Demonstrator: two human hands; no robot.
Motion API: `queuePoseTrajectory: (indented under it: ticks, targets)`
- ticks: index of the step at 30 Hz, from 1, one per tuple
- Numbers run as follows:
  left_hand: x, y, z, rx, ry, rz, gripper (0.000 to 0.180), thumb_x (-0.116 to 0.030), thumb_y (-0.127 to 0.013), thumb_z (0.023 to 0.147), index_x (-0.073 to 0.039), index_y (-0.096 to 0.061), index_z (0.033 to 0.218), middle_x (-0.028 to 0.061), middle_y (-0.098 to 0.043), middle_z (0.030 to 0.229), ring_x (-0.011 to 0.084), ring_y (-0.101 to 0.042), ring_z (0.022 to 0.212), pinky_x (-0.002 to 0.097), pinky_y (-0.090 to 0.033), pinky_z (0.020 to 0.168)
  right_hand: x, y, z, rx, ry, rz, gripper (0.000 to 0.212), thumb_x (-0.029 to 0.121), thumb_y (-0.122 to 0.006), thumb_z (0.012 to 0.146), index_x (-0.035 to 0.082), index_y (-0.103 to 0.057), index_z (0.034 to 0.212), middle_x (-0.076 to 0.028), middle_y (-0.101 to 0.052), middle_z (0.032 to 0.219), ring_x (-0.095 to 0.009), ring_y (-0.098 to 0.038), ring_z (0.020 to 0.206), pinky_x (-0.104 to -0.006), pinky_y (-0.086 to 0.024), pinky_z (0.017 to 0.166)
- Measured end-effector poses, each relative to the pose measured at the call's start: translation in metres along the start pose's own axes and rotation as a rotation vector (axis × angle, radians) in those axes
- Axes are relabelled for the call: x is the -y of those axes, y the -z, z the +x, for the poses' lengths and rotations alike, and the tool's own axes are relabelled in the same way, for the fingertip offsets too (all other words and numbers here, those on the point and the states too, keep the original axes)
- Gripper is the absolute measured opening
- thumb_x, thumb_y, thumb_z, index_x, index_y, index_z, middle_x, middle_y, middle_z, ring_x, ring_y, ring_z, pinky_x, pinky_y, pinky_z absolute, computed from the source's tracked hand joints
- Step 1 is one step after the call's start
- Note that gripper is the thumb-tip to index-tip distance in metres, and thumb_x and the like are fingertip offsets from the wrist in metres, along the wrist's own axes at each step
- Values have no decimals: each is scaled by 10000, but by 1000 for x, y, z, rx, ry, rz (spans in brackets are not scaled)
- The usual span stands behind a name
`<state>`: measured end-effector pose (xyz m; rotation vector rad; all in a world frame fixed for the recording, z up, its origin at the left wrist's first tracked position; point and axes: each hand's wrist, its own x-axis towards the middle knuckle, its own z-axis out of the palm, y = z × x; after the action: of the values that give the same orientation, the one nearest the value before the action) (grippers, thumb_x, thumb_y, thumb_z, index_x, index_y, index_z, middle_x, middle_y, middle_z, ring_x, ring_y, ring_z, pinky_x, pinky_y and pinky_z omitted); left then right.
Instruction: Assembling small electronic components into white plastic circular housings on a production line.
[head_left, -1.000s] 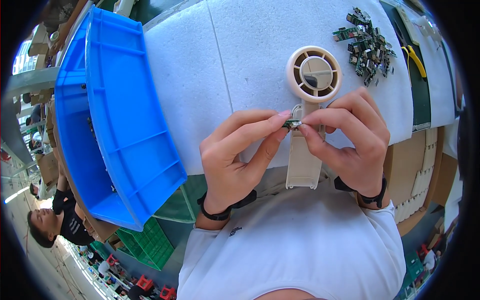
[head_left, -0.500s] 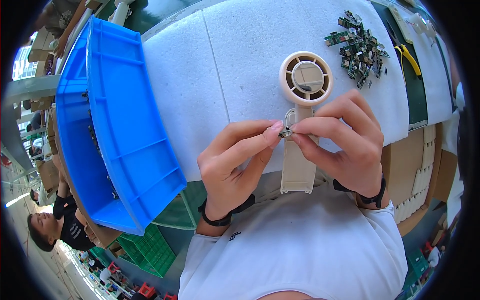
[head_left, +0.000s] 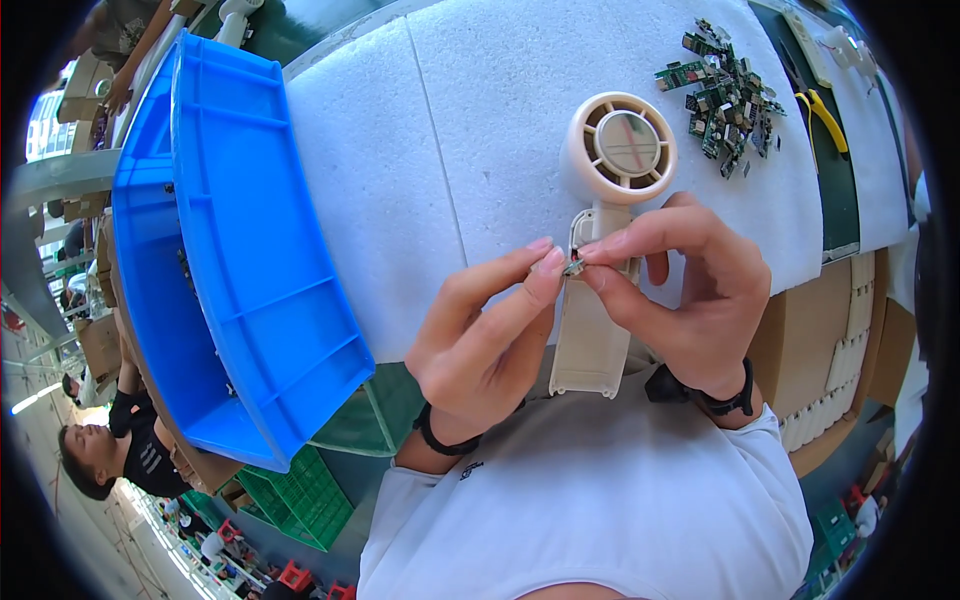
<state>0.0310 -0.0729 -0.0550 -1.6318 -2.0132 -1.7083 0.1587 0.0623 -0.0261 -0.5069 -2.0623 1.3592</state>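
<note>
A small circuit board (head_left: pixel 573 268) is pinched between my two hands, over the neck of a cream handheld fan (head_left: pixel 590 340). My left hand (head_left: pixel 490 325) grips it with thumb and forefinger from the left. From the right, my right hand (head_left: pixel 690 285) holds it with thumb and forefinger closed; the fingertips hide much of the board. The fan's round slotted head, with a disc at its centre, points away from me on the white foam sheet. Its open handle shell reaches back toward my shirt.
A pile of small green circuit boards (head_left: pixel 728 105) lies at the far right of the foam sheet (head_left: pixel 380 140). Beyond it are yellow-handled pliers (head_left: pixel 826 120). A big blue bin (head_left: pixel 260 240) stands at left, a cardboard box (head_left: pixel 800 330) of cream parts at right. Another person (head_left: pixel 140 455) is at far left.
The fan has turned slightly, its head shifting right and farther away while the handle end swings left. Both hands keep hold of the small board, which has tilted.
</note>
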Motion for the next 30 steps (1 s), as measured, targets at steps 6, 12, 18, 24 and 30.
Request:
queuePoseTrajectory:
  ticks: [6, 12, 18, 24, 30]
  targets:
    - [-8, -10, -11, -114, -40, 91, 410, 165, -745, 739, 28, -709, 1123, 207, -669, 1075, 276, -711, 915, 303, -616, 756, 0, -8, -9, -13, -156, 252, 288, -148, -755, 745, 29, -585, 895, -132, -727, 888, -168, -714, 908, -260, -556, 789]
    - [-4, -10, -15, -105, -98, 107, 406, 171, -745, 734, 78, -686, 1125, 237, -622, 1121, 331, -703, 938, 353, -621, 787, 4, -13, -8, -15, -189, 361, 285, -153, -751, 752, 27, -574, 885, -148, -725, 886, -182, -722, 911, -276, -565, 830]
    - [1, -15, -11, -119, -133, 123, 384, 172, -735, 743, 91, -678, 1114, 241, -610, 1145, 340, -702, 945, 373, -618, 806, -1, -8, -2, 10, -154, 366, 283, -153, -753, 749, 21, -584, 896, -160, -730, 890, -171, -713, 927, -268, -563, 815]
    - [-5, 5, -19, -59, -52, 233, 361, 121, -737, 766, 61, -679, 1118, 215, -619, 1143, 347, -699, 915, 400, -613, 773, 2, -5, -2, 121, 40, 71, 289, -115, -760, 761, 6, -621, 984, -150, -741, 870, -139, -656, 814, -233, -536, 707]
    - [-8, -3, -21, -59, -51, 245, 363, 79, -745, 775, 22, -685, 1129, 188, -631, 1127, 333, -690, 916, 391, -605, 766, 12, 23, 27, 58, 281, -379, 409, 10, -810, 761, 46, -650, 1135, -121, -712, 1109, -163, -630, 835, -264, -533, 711]
